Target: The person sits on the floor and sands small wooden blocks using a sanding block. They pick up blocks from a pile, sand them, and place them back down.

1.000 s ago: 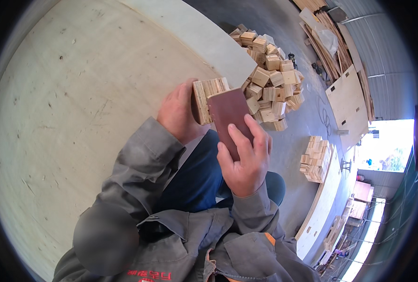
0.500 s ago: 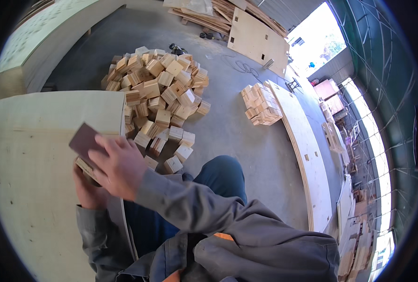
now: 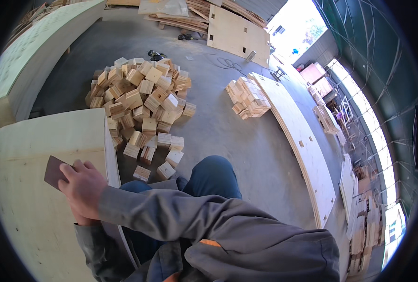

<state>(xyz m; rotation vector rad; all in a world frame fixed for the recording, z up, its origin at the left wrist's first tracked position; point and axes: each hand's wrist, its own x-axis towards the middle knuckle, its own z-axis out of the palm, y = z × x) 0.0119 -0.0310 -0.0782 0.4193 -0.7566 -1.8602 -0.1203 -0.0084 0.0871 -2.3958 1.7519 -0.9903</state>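
My right hand [image 3: 84,183] is closed on a dark brown rectangular piece of sandpaper [image 3: 54,172], its fingers bent over the right edge. Under it is my left hand [image 3: 82,218], of which only a part near the wrist shows; its fingers, and anything in them, are hidden behind the right hand. Both hands are over the pale plywood work surface [image 3: 21,207], close to its right edge.
A heap of square wooden blocks [image 3: 138,101] lies on the floor ahead. To its right stand a neat block stack [image 3: 247,97] and a long plywood panel [image 3: 296,141]. A larger panel [image 3: 237,35] leans at the back. My knee [image 3: 216,176] is beside the work surface.
Both hands have shifted left and lower in view, still together. The wooden block seen in my left hand earlier is now hidden behind my right hand. The whole view has turned somewhat.
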